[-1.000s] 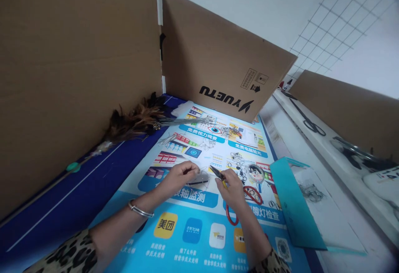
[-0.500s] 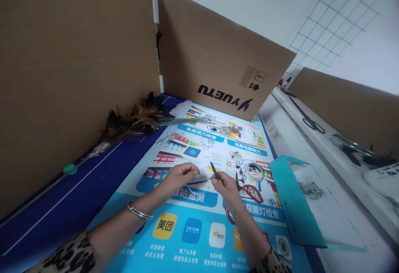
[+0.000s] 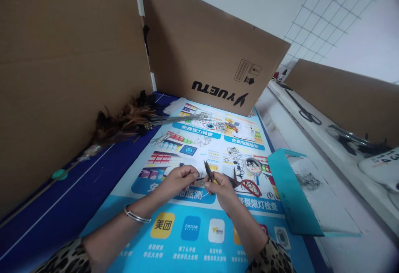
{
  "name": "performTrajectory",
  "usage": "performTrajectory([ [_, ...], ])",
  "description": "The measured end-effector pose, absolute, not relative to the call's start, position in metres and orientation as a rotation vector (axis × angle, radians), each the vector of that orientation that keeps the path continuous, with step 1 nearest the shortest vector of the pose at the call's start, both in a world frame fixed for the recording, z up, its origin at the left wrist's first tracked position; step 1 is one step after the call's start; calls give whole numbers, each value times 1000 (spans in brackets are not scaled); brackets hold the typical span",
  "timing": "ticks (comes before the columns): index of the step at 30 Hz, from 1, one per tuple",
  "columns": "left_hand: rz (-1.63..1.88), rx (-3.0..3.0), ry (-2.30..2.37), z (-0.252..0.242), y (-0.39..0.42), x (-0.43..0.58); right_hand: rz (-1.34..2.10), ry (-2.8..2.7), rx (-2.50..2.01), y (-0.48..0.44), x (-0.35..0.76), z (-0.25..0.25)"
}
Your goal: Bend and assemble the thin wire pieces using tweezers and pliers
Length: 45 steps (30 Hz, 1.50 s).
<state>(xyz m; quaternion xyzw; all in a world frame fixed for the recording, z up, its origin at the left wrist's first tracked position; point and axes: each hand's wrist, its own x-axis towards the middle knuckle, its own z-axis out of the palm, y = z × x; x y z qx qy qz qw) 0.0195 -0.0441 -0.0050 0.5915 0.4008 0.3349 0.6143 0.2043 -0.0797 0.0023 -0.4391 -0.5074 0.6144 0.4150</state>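
Note:
Over the printed mat, my left hand is closed in a pinch on a thin wire that runs toward the other hand. My right hand grips small pliers with dark pointed jaws and yellow on the handle; the jaws point up and away from me. The fingertips of both hands are close together. A pair of scissors with red handles lies just right of my right hand, partly hidden by it. Beyond it are several small black rings and a round piece with a cartoon face.
Brown feathers with a bundle of thin metal wires lie back left. A teal box stands right, tangled wire inside. Cardboard panels wall the back and left. Dark scissors lie on the right ledge.
My hands have come closer together. The plier jaws have shifted left and now stand nearer my left fingertips. The whole view has moved slightly.

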Motion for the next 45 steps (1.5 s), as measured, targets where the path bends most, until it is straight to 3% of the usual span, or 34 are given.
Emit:
performTrajectory([
  [23,767,1246,853,-7,-46,21,1432,-1207,-1169,-80,205,7],
  [45,689,1279,848,-9,-44,22,1602,-1030,-1062,-81,206,10],
])
